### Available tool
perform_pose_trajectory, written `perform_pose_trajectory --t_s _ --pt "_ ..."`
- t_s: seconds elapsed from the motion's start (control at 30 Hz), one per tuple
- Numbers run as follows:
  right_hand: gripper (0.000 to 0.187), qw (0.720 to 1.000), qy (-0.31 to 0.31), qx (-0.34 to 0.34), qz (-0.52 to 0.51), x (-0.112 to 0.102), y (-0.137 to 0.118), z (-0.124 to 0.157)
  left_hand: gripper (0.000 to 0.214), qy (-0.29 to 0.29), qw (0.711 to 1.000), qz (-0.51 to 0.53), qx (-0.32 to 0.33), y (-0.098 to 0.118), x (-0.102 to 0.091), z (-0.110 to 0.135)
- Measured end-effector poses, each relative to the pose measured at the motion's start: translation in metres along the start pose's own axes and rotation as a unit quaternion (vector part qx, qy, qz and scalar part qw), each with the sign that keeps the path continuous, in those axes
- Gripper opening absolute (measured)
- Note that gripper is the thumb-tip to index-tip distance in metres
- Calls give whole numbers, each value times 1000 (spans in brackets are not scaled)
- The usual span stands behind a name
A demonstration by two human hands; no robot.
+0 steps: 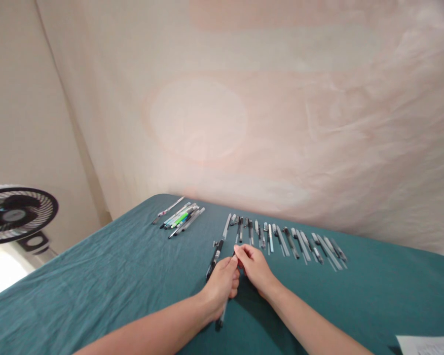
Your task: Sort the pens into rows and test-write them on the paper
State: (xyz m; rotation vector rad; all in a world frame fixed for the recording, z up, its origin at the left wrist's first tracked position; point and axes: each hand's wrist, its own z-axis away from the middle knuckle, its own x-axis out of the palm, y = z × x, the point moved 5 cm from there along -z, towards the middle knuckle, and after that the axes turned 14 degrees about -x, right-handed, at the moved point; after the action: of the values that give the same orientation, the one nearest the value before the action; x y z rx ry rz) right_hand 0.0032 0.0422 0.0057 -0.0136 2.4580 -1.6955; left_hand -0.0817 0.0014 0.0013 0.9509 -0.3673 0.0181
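My left hand [222,283] is wrapped round a slim pen [223,315], whose clear barrel and dark end stick out below the fist. At the pen's upper end, my right hand [253,266] is closed in a pinch, its fingertips touching those of my left. The small part between the fingertips is mostly hidden. Just left of my left hand a black pen [215,256] lies on the cloth, with a small dark piece by its top. Beyond my hands runs a row of pen parts, among them clear barrels [282,240] and a pale blue one [270,238].
A green cloth [114,291] covers the table. Toward the back left lies a pile of assorted pens [185,217], one bright green. A fan [20,214] stands off the left edge. White paper [427,344] sits at the lower right, and a pale sheet [281,123] hangs behind.
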Motion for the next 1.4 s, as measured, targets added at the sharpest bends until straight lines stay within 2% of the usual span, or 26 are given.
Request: perform_pose_trajectory --t_s 0.23,0.53,0.77,0.97,1.1,1.2,1.27,1.4 --pt "35 1000 -8 10 -12 0 -1 1 30 -28 999 25 -7 -1 0 2" --pt "34 1000 6 10 -13 -1 1 2 20 5 999 -12 -38 1 -1 3" --pt "34 1000 10 7 -4 -1 0 0 17 8 998 -25 -49 1 0 4" --pt "35 999 24 11 -35 -1 3 -1 20 -16 998 -29 -45 -1 2 5" --pt "35 996 62 27 -63 -8 7 -3 26 -28 999 -15 -17 -2 0 4" --pt "34 992 93 42 -78 -13 12 -4 22 -29 1000 -6 -1 -4 -1 2" --pt "32 994 77 53 -61 -13 15 -6 17 -29 1000 -3 -3 -6 -1 0" --pt "30 999 3 49 6 -6 19 -11 13 -18 999 26 9 -8 -3 -2"
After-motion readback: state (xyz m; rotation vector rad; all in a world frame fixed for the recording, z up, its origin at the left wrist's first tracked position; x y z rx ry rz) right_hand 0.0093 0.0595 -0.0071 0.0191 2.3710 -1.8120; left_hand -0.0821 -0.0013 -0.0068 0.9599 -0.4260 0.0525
